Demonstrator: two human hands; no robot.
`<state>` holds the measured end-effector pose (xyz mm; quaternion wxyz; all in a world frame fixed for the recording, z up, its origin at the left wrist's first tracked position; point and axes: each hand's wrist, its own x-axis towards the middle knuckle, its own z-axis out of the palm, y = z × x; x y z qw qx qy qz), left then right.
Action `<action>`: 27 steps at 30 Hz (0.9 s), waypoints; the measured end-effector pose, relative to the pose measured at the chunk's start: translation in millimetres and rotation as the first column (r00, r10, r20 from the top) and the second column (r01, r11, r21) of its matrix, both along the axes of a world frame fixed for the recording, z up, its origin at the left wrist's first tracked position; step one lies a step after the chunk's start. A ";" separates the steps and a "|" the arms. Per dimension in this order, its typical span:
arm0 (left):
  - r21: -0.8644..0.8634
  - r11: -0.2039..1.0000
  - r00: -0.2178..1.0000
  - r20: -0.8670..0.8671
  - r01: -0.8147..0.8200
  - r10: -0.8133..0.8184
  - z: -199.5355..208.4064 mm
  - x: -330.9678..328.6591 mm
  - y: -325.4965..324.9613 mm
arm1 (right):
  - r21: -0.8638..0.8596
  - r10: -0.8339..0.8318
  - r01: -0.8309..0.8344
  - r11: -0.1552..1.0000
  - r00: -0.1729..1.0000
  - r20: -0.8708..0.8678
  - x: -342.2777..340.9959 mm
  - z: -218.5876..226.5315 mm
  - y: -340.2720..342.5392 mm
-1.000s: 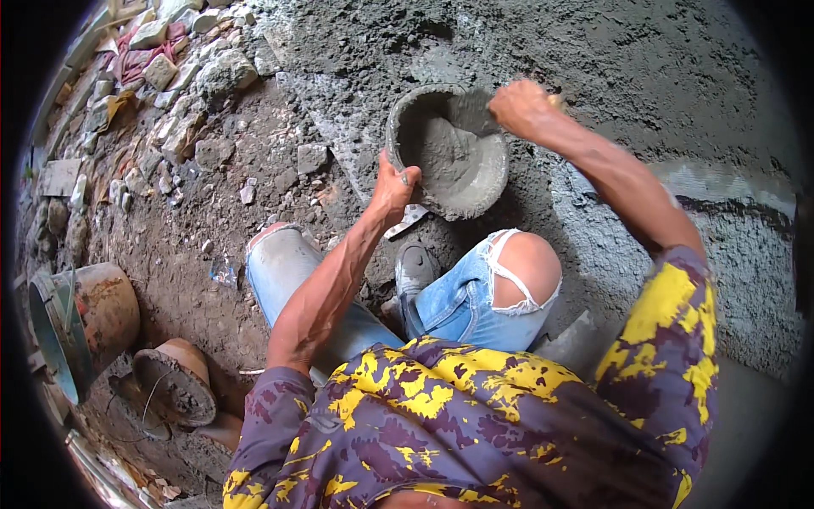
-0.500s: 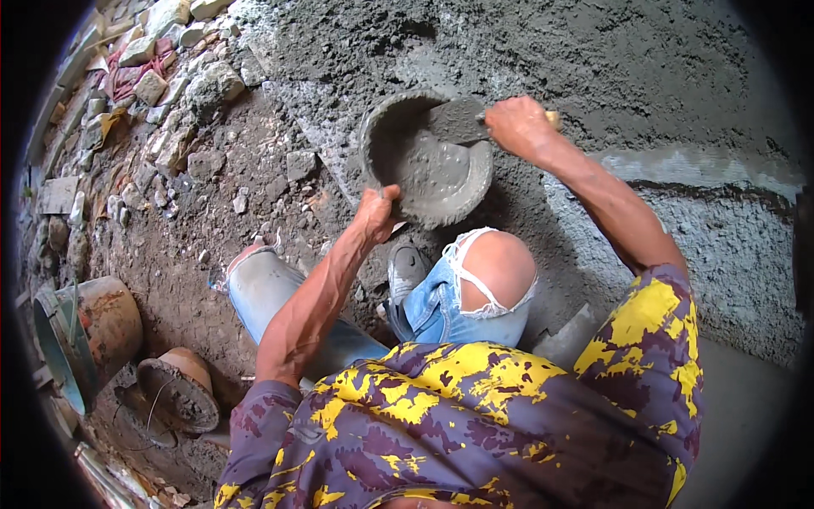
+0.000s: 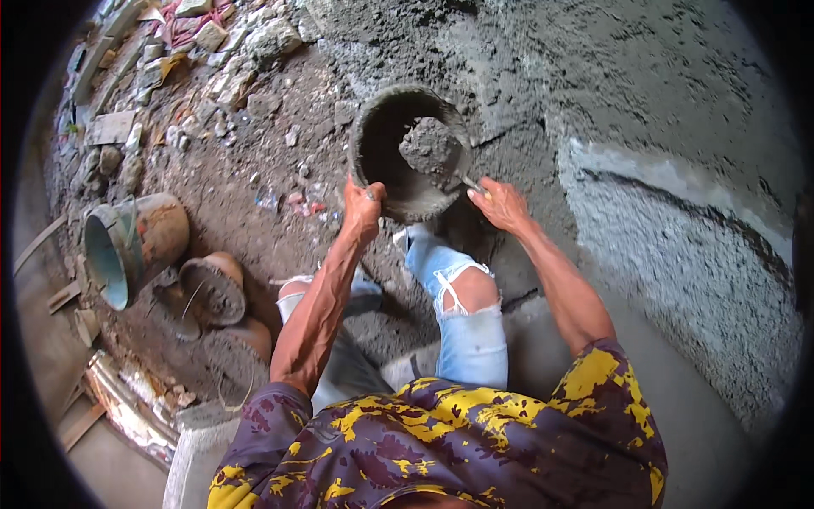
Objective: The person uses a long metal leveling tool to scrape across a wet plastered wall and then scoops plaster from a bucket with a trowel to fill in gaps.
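My left hand (image 3: 363, 208) grips the near rim of a round mortar pan (image 3: 378, 140) that is tilted up on the ground, its dark inside showing. My right hand (image 3: 500, 204) holds the handle of a trowel (image 3: 451, 166) whose blade reaches into the pan and carries a lump of wet grey mortar (image 3: 428, 144). Below the hands my knees in torn light-blue jeans (image 3: 462, 293) show, with a purple and yellow shirt at the bottom edge.
A rough grey plastered wall (image 3: 678, 170) fills the right side. Rubble and stones (image 3: 246, 51) lie on the dirt at upper left. An orange bucket (image 3: 136, 246) lies on its side at left, with smaller mortar-caked pans (image 3: 212, 288) beside it.
The pan has been pulled down and tilted upright toward me. My right hand dropped from the wall to the pan, and the trowel has scooped up mortar. My left hand has taken hold of the rim.
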<state>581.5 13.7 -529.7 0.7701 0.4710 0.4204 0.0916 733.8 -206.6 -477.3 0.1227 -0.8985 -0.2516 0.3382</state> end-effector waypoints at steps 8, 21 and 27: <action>-0.139 0.988 0.986 -0.160 -0.062 0.039 179.1 -105.8 10.7 | 0.078 0.015 -0.009 0.997 0.997 -0.074 -76.9 167.5 34.8; -0.068 0.984 0.908 -0.399 -0.166 0.126 162.2 -197.7 -30.6 | 0.024 -0.228 0.416 0.909 0.545 -0.807 140.0 116.3 -175.9; -0.005 0.977 0.897 -0.398 -0.211 0.192 188.6 -158.8 -59.4 | -0.030 -0.317 0.316 0.948 0.945 -0.076 159.7 307.6 -177.6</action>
